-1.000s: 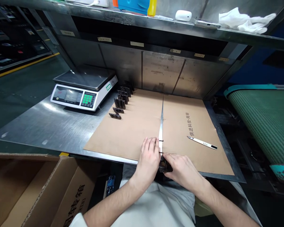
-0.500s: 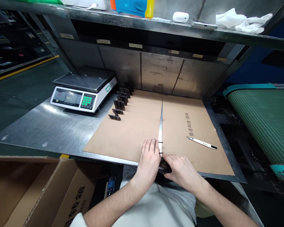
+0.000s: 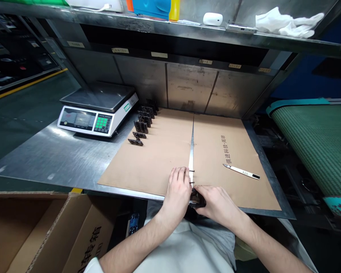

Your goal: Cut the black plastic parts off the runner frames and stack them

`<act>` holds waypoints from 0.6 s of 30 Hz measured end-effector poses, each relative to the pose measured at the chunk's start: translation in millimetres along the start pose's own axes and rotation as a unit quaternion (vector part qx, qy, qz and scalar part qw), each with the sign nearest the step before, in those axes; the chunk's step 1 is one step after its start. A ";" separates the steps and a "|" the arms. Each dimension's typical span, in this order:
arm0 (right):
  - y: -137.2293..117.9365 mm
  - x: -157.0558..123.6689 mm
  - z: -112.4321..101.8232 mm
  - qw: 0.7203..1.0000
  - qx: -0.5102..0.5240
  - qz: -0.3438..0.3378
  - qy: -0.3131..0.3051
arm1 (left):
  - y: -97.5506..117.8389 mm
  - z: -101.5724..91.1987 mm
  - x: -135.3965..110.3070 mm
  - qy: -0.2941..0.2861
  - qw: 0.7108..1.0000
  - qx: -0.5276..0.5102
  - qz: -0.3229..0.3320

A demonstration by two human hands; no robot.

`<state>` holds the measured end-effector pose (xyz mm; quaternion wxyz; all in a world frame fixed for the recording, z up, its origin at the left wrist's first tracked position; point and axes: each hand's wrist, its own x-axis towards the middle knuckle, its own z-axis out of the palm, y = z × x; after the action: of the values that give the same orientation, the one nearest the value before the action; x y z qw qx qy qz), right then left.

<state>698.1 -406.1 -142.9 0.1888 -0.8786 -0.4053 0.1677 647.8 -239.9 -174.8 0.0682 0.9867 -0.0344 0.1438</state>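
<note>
At the front edge of the cardboard sheet [image 3: 159,159], my left hand [image 3: 178,187] is closed with its fingers together. Two thin dark prongs [image 3: 191,171] stick out beside its fingertips; whatever they belong to is mostly hidden under the hand. My right hand [image 3: 217,201] grips a dark plastic part [image 3: 196,200] between thumb and fingers, right beside the left hand. That part's shape is largely covered. Farther back on the left, several dark slotted plastic parts [image 3: 141,127] stand in a row on the cardboard.
A craft knife [image 3: 241,171] lies on the right of the cardboard. On the left stands a weighing scale [image 3: 98,108]. An open carton [image 3: 71,227] is at lower left, and a green conveyor belt [image 3: 315,144] runs on the right. White gloves [image 3: 288,24] lie on the shelf above.
The view has shifted slightly. Both hands stay close together at the cardboard's front edge, and the dark part in the right hand appears slightly tilted.
</note>
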 end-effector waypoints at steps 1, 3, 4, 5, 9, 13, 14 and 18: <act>0.3 -0.2 -1.4 1.000 0.006 0.000 0.002 | -1.9 -0.3 0.1 0.003 1.000 -0.006 0.001; 1.1 -0.9 -4.0 1.000 0.018 0.000 0.007 | -5.6 -1.3 0.2 0.010 1.000 -0.018 -0.001; 1.4 -1.3 -5.1 1.000 0.027 -0.001 0.012 | -7.0 -1.9 0.1 0.014 1.000 -0.024 -0.003; 1.5 -1.6 -5.9 0.999 0.038 -0.004 0.018 | -8.0 -2.4 0.0 0.018 0.999 -0.028 -0.005; 0.3 -0.9 -6.1 0.998 0.043 -0.016 0.032 | -6.5 -3.1 -0.1 0.024 0.999 -0.035 -0.001; -0.8 0.7 -5.8 0.999 0.021 -0.012 0.024 | -3.6 -4.3 1.4 0.026 0.999 -0.030 0.007; -0.6 0.5 -6.2 0.999 0.027 -0.014 0.027 | -3.9 -5.5 1.9 0.027 0.999 -0.030 0.006; -0.9 -3.4 -7.3 0.997 0.060 -0.021 0.049 | -6.5 -12.6 1.7 0.037 0.999 -0.033 0.001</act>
<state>698.6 -409.6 -135.7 0.2641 -0.8642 -0.4031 0.1447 646.5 -231.7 -163.2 0.1021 0.9778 -0.0378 0.1792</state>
